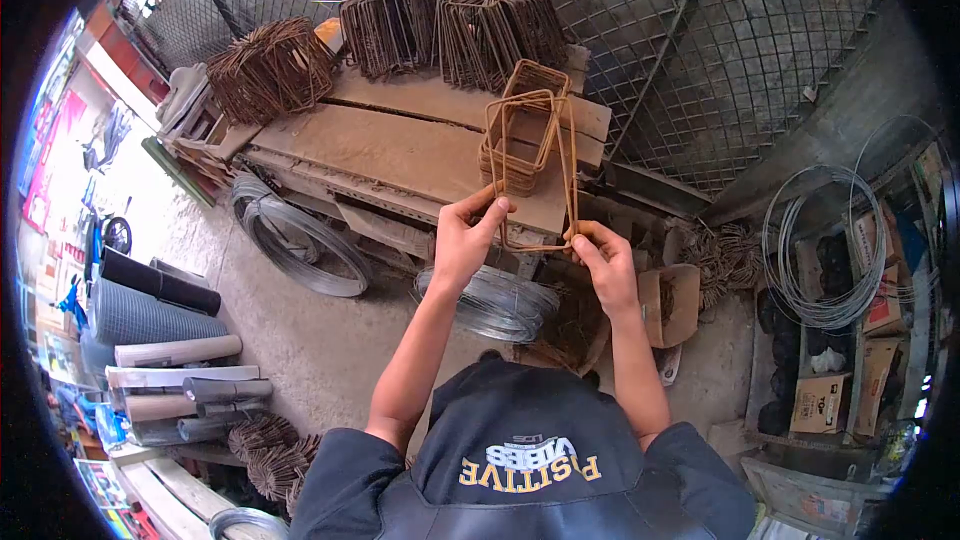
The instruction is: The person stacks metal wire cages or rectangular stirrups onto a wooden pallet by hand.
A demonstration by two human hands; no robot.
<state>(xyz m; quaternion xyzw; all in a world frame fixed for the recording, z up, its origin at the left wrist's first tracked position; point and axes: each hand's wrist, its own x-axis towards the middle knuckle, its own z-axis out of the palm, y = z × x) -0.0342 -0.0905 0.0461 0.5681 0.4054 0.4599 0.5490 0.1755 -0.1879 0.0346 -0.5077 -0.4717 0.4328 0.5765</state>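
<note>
Both of my hands hold up one rusty rectangular wire stirrup (pixel 567 160) in front of me. My left hand (pixel 462 240) pinches its lower left corner. My right hand (pixel 603 258) grips its lower right corner. Just behind the held frame, a small stack of the same bent stirrups (pixel 515 155) stands on the wooden workbench (pixel 400 150).
Three bundles of stirrups (pixel 270 65) sit at the back of the bench against a wire mesh fence (pixel 700 40). Coils of steel wire (pixel 300 240) lie on the concrete floor, another coil (pixel 820 250) hangs at right. Rolled mesh (pixel 150 315) and boxes line the sides.
</note>
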